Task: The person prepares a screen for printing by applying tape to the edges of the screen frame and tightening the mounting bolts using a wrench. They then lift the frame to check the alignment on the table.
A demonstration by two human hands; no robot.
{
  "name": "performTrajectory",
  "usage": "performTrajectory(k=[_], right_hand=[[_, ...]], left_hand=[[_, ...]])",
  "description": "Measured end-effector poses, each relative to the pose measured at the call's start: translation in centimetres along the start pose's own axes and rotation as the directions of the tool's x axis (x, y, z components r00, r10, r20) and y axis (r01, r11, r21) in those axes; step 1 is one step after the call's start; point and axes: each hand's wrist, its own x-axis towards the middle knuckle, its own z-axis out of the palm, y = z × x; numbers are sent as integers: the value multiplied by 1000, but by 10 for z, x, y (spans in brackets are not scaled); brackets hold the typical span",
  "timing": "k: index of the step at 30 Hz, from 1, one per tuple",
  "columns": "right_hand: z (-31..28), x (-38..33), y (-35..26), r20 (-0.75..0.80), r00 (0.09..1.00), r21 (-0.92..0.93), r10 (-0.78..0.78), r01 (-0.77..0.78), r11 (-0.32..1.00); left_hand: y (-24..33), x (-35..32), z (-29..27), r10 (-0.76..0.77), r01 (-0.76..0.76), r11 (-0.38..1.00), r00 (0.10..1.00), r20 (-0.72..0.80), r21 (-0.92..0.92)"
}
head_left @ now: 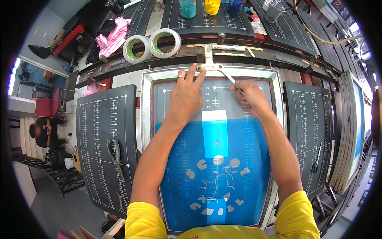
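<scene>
In front of me lies a silk screen printing frame (147, 103) with a metal rim and blue-coated mesh (179, 159) carrying a small cut-out design. A pale metal clamp bracket (208, 59) joins its far edge. My left hand (186, 95), with a ring on one finger, rests over the far left of the mesh. Its fingers are stretched and apart, the tips touching the bracket's left end beside a bolt. My right hand (253, 97) is closed around the handle of a wrench (229, 76). The wrench's far end sits at the bracket's right bolt.
Two tape rolls (136, 49) stand behind the frame on the left. Cups of teal paint (188, 8) and yellow paint (212, 6) sit on a far board. A dark printing board (89, 151) at left bears tools; scissors (317, 159) lie on the right one. Someone (47, 133) sits far left.
</scene>
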Motion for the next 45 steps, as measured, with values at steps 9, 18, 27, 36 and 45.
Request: performTrajectory(k=[9,18,27,36,45], right_hand=[[45,-4,9,107,994,195,-21,0,981],[15,-14,9,-91,988,42,-124,128,991],[-19,-1,-13,-51,996,-177,-74,64,982],[-25,18,-20,-42,995,-319,-89,71,945],[-13,11,-12,-20,999,-170,-51,47,984]], left_hand=[[0,1,0,12,-12,1000,1000,-3,-20],[0,-1,-2,19,-19,999,1000,-7,-32],[1,1,0,-12,12,1000,1000,20,-11],[1,1,1,-5,5,1000,1000,21,2],[2,2,0,-9,9,1000,999,33,13]])
